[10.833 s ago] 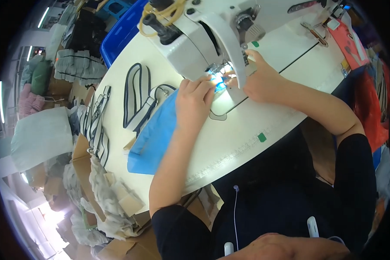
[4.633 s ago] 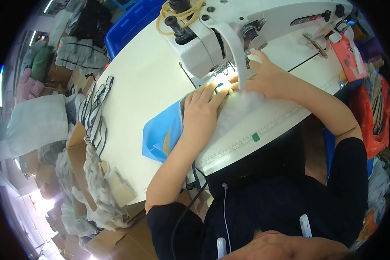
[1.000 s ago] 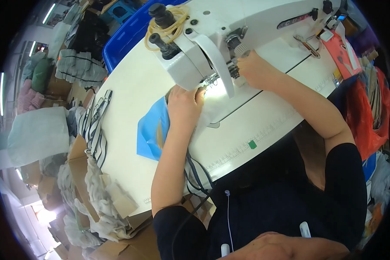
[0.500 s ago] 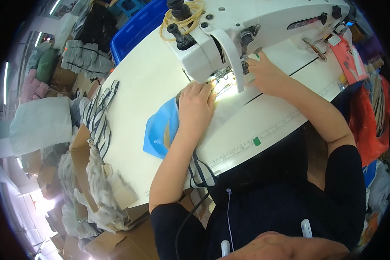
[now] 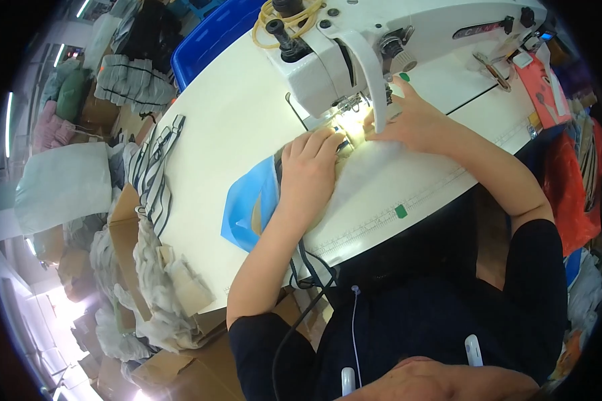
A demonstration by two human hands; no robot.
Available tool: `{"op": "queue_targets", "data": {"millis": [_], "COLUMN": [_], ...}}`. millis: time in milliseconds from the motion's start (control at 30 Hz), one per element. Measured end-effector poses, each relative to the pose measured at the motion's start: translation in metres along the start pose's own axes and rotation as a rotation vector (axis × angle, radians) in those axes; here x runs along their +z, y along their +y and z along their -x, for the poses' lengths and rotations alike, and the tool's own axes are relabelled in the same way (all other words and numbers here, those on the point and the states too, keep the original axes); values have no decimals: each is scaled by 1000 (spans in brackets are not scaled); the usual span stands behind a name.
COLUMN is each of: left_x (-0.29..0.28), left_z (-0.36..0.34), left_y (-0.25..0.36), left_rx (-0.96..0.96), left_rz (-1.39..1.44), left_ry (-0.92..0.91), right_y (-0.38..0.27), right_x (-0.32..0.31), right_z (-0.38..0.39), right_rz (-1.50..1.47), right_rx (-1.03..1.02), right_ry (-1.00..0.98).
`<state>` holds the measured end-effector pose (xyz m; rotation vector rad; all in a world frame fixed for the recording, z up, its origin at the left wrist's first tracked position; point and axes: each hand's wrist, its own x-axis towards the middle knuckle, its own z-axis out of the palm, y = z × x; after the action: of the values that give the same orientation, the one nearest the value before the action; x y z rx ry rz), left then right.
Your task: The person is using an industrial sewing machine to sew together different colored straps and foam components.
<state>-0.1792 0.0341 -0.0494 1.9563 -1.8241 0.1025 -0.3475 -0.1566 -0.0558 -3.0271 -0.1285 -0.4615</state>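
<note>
A white sewing machine point(image 5: 328, 80) stands over the table, its lamp lighting the needle area. My left hand point(image 5: 309, 167) is closed over a fabric piece with a bright blue side point(image 5: 247, 204), fingers bent and pressed together at its edge just left of the needle. Dark and tan parts of the piece show beside the palm. My right hand point(image 5: 415, 120) is to the right of the needle, thumb side near the presser foot and fingers apart. The machine's guard hides some of its fingertips. Pale, thin material point(image 5: 364, 170) appears to lie between the hands.
Striped straps point(image 5: 154, 170) hang over the table's left edge, beside a cardboard box point(image 5: 127, 234) with grey-white cloth. A blue bin point(image 5: 204, 43) stands behind. Tweezers-like metal tool point(image 5: 491, 70) and a pink-red card point(image 5: 543, 87) lie at right. A printed ruler point(image 5: 374, 224) follows the front edge.
My right hand has moved down and left, closer to the needle. My left hand has shifted slightly right and down with the fabric. The whole view has also shifted a little.
</note>
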Motion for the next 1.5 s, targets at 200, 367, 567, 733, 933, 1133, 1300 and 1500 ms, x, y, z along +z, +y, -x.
{"op": "queue_targets", "data": {"millis": [200,367,567,733,933,1133,1300,1500], "left_x": [3,4,2,3,2,1,4,6], "left_z": [-5,-7,-8,-10,-14,-9,-5,-8], "left_y": [5,9,8,10,10,7,7,2], "left_rx": [17,-40,-63,-70,-92,-59,-10,23], "left_rz": [-5,-59,-53,-48,-54,-31,30,-22], "left_ry": [-74,-95,-119,-115,-118,-116,-8,48], "right_y": [4,5,2,4,8,6,3,5], "right_x": [-7,1,1,2,4,3,8,12], "right_z": [2,4,2,3,-1,-1,-1,1], "right_rz": [-25,-3,-10,-15,24,-53,-63,-109], "right_rx": [72,63,110,133,112,111,6,29], "right_ry": [-44,50,22,-7,11,-6,12,8]}}
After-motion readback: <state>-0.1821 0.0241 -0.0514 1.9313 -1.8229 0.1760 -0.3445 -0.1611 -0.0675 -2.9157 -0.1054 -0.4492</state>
